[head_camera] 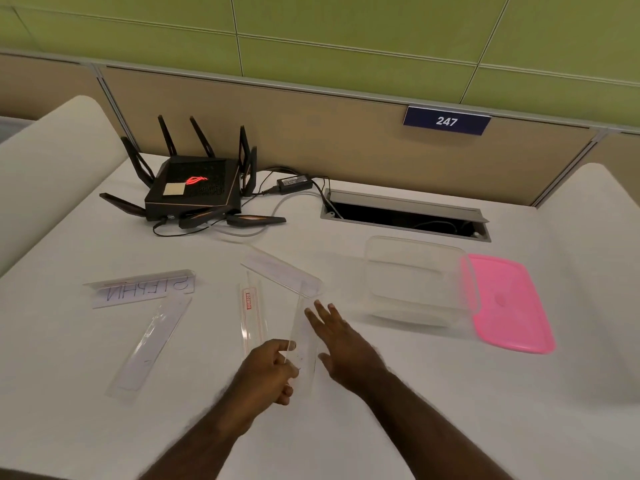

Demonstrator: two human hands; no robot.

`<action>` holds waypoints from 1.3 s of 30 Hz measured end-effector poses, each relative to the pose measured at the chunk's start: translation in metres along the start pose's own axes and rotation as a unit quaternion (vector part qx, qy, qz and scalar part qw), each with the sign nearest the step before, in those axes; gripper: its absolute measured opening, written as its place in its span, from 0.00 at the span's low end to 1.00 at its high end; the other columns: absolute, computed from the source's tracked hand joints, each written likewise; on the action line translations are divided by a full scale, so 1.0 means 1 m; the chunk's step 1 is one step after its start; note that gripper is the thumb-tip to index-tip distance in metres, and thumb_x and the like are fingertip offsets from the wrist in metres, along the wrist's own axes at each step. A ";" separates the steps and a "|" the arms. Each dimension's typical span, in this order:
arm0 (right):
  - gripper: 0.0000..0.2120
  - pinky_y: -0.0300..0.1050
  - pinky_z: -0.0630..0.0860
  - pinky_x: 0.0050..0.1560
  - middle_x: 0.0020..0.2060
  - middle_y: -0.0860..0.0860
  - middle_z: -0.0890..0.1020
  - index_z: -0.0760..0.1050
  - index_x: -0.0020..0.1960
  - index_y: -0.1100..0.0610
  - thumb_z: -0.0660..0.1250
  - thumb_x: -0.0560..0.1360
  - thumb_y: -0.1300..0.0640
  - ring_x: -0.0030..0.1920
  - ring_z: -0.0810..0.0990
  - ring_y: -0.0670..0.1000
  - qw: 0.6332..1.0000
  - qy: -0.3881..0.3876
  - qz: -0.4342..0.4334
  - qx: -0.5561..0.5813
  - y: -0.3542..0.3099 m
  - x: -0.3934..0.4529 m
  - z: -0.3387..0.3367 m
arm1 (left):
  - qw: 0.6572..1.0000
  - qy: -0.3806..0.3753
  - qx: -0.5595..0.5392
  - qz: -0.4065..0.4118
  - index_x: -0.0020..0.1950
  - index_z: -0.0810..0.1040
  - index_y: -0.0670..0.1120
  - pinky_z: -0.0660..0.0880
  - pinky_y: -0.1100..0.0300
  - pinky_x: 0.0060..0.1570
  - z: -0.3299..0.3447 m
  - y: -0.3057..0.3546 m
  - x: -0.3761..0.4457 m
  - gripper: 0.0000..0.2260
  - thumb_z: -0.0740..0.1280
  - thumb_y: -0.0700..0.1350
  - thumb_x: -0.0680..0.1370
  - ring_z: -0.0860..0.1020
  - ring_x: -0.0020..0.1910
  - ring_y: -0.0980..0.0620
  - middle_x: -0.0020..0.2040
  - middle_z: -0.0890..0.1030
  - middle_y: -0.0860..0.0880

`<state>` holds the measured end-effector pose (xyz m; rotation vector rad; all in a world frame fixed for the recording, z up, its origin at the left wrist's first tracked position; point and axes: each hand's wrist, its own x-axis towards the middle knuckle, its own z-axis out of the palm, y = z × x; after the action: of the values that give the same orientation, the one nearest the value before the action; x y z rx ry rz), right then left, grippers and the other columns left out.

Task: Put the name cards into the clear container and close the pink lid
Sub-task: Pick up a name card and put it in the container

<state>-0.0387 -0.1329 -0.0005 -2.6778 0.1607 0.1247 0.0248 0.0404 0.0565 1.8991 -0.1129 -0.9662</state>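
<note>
My left hand (272, 370) pinches the near end of a clear acrylic name card (303, 327), lifted a little off the white table. My right hand (341, 341) hovers just right of that card with fingers spread, holding nothing. Another clear card with a red label (250, 311) lies just left of the held one. A further clear card (280, 270) lies behind them. Far left, a card with handwritten letters (145, 289) and a plain clear card (152, 341) lie flat. The clear container (415, 278) stands open to the right, with the pink lid (509, 303) flat beside it.
A black router (195, 190) with antennas, its power brick (294, 183) and cables sit at the back left. A cable hatch (405, 214) is open in the table (415, 393) behind the container. A partition with a "247" sign (446, 121) closes the back.
</note>
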 end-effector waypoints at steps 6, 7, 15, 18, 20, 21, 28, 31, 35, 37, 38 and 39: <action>0.39 0.42 0.50 0.70 0.77 0.39 0.45 0.47 0.78 0.43 0.67 0.76 0.57 0.76 0.39 0.42 0.996 0.073 -0.015 -0.039 0.019 0.015 -0.042 | 0.983 -0.184 -0.018 0.024 0.61 0.79 0.46 0.76 0.58 0.33 -0.060 0.040 -0.004 0.15 0.62 0.34 0.79 0.78 0.34 0.51 0.42 0.83 0.45; 0.38 0.41 0.51 0.69 0.77 0.39 0.48 0.49 0.78 0.44 0.67 0.76 0.56 0.76 0.41 0.42 0.995 0.086 -0.020 -0.046 0.022 0.015 -0.049 | 0.978 -0.207 -0.015 0.028 0.61 0.80 0.46 0.76 0.58 0.34 -0.067 0.045 -0.001 0.14 0.62 0.35 0.80 0.77 0.35 0.51 0.43 0.83 0.45; 0.32 0.46 0.66 0.66 0.69 0.45 0.72 0.66 0.73 0.44 0.71 0.71 0.42 0.68 0.69 0.49 0.996 0.070 0.016 -0.056 0.072 -0.002 -0.128 | 0.970 -0.132 0.129 0.161 0.65 0.75 0.58 0.79 0.63 0.43 -0.055 0.090 0.037 0.15 0.67 0.49 0.78 0.81 0.45 0.56 0.52 0.84 0.54; 0.31 0.41 0.66 0.64 0.66 0.45 0.75 0.70 0.70 0.45 0.72 0.69 0.40 0.65 0.72 0.48 0.997 0.064 0.045 -0.016 0.095 -0.009 -0.157 | 0.931 -0.075 0.261 0.244 0.67 0.70 0.63 0.75 0.71 0.43 -0.032 0.104 0.056 0.27 0.74 0.57 0.70 0.77 0.51 0.63 0.55 0.78 0.63; 0.30 0.43 0.70 0.64 0.65 0.44 0.76 0.72 0.69 0.46 0.72 0.69 0.40 0.64 0.74 0.48 0.996 0.055 0.068 0.010 0.110 -0.015 -0.172 | 0.913 -0.047 0.291 0.282 0.69 0.71 0.59 0.74 0.69 0.47 -0.013 0.109 0.072 0.29 0.75 0.55 0.69 0.76 0.54 0.60 0.57 0.77 0.61; 0.30 0.45 0.71 0.63 0.65 0.44 0.77 0.72 0.68 0.46 0.72 0.69 0.40 0.63 0.74 0.48 0.995 0.052 0.080 0.022 0.118 -0.017 -0.178 | 0.907 -0.033 0.296 0.298 0.69 0.72 0.56 0.74 0.67 0.48 -0.004 0.111 0.081 0.27 0.75 0.54 0.71 0.76 0.54 0.58 0.58 0.77 0.59; 0.26 0.44 0.74 0.53 0.61 0.45 0.81 0.75 0.64 0.42 0.70 0.68 0.36 0.58 0.79 0.47 0.985 0.047 0.163 0.029 0.171 -0.030 -0.196 | 0.849 0.017 0.414 0.329 0.65 0.75 0.58 0.70 0.58 0.53 0.051 0.134 0.125 0.19 0.67 0.59 0.74 0.72 0.58 0.55 0.59 0.79 0.57; 0.26 0.46 0.71 0.55 0.61 0.46 0.81 0.76 0.64 0.42 0.69 0.68 0.34 0.59 0.79 0.51 0.982 0.057 0.179 -0.018 0.192 -0.035 -0.191 | 0.822 0.024 0.456 0.341 0.64 0.76 0.58 0.67 0.53 0.56 0.074 0.142 0.137 0.19 0.67 0.60 0.74 0.71 0.58 0.52 0.61 0.78 0.56; 0.27 0.51 0.67 0.60 0.61 0.46 0.81 0.77 0.63 0.42 0.67 0.68 0.31 0.62 0.75 0.52 0.975 0.059 0.194 -0.087 0.215 -0.037 -0.177 | 0.777 0.050 0.525 0.343 0.65 0.76 0.58 0.64 0.51 0.57 0.100 0.145 0.148 0.21 0.66 0.62 0.73 0.71 0.59 0.50 0.63 0.78 0.56; 0.27 0.52 0.64 0.58 0.61 0.45 0.81 0.77 0.63 0.42 0.66 0.68 0.31 0.62 0.73 0.52 0.970 0.052 0.190 -0.144 0.222 -0.036 -0.171 | 0.750 0.065 0.563 0.342 0.64 0.76 0.58 0.64 0.51 0.56 0.110 0.146 0.152 0.21 0.66 0.63 0.73 0.71 0.59 0.49 0.63 0.78 0.55; 0.26 0.52 0.63 0.57 0.60 0.44 0.81 0.77 0.62 0.43 0.66 0.68 0.31 0.61 0.72 0.52 0.967 0.053 0.185 -0.165 0.225 -0.035 -0.167 | 0.734 0.071 0.583 0.341 0.64 0.77 0.58 0.64 0.50 0.56 0.115 0.146 0.155 0.21 0.66 0.63 0.73 0.72 0.59 0.49 0.62 0.78 0.55; 0.26 0.52 0.63 0.56 0.60 0.44 0.81 0.78 0.61 0.43 0.66 0.68 0.31 0.60 0.72 0.52 0.965 0.053 0.181 -0.181 0.228 -0.033 -0.165 | 0.715 0.076 0.604 0.343 0.64 0.77 0.57 0.63 0.50 0.55 0.120 0.145 0.158 0.21 0.66 0.63 0.73 0.72 0.58 0.49 0.62 0.79 0.54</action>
<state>-0.0919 -0.4059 0.0516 -2.9886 0.7268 0.1360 0.0979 -0.1936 0.0543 2.6893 -1.5662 -0.0958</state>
